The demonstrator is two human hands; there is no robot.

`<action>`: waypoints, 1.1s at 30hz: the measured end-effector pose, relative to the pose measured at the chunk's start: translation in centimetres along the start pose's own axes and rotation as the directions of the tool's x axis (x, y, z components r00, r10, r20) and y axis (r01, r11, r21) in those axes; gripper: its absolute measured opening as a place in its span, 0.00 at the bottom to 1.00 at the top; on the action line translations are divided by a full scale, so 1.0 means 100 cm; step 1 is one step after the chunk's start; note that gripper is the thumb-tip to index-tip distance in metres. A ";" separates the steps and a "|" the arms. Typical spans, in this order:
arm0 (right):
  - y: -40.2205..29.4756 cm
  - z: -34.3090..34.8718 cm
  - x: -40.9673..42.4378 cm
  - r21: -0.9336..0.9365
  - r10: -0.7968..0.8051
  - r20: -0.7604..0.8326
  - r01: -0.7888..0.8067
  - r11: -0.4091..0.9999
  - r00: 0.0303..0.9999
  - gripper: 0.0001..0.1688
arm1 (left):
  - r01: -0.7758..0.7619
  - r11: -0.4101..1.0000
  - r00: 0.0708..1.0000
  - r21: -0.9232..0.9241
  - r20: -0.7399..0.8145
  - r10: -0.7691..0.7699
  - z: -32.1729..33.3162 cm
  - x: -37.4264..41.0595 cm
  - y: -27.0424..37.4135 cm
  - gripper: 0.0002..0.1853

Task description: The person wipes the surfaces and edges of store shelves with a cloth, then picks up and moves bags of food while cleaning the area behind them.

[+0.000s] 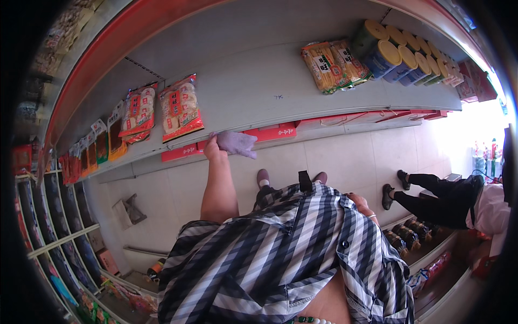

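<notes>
My left hand (214, 148) is at the front edge of a grey metal shelf (243, 89), closed on a light purple cloth (237, 143) that hangs over the edge. Just above the hand, a bag of rice crackers (181, 106) lies on the shelf, and another cracker bag (139, 107) is to its left. My right hand (358, 201) is low at my side against the striped shirt (279, 239), a bracelet at its wrist. Its fingers are partly hidden by the shirt, and nothing shows in it.
Small snack packets (101, 139) stand at the shelf's left; more cracker packs (323, 67) and yellow-lidded canisters (388, 56) stand at its right. Red boxes (270, 132) lie beneath. A person in dark trousers (441, 202) is at the right. A partitioned rack (60, 243) stands at the left.
</notes>
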State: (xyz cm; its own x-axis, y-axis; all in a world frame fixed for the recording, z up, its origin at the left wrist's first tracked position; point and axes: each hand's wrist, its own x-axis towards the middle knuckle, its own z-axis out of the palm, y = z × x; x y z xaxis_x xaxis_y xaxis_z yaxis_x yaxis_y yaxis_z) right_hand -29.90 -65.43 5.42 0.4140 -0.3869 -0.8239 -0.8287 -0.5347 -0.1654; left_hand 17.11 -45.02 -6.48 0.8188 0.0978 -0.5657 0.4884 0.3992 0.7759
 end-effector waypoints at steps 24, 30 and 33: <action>0.062 0.002 -0.001 -0.081 -0.016 0.021 0.017 0.997 1.000 0.18 | 0.378 0.921 0.925 0.093 -0.063 -0.374 0.100 -0.069 -0.111 0.08; 0.023 0.005 0.006 0.033 -0.043 -0.136 0.048 0.998 0.990 0.16 | 0.197 0.972 0.973 0.125 -0.149 -0.177 0.051 -0.030 -0.034 0.12; 0.009 0.013 0.018 0.110 -0.094 -0.111 0.107 0.988 0.989 0.16 | 0.201 0.970 0.976 0.136 -0.111 -0.186 0.018 0.012 -0.022 0.13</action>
State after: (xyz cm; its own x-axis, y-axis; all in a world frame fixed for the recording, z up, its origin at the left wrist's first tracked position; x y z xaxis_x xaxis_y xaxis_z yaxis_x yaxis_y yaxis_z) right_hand -30.41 -65.61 3.12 0.5297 -0.4160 -0.7391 -0.8163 -0.4866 -0.3111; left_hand 17.52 -47.42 -8.37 0.6747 0.1224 -0.7279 0.6791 0.2833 0.6772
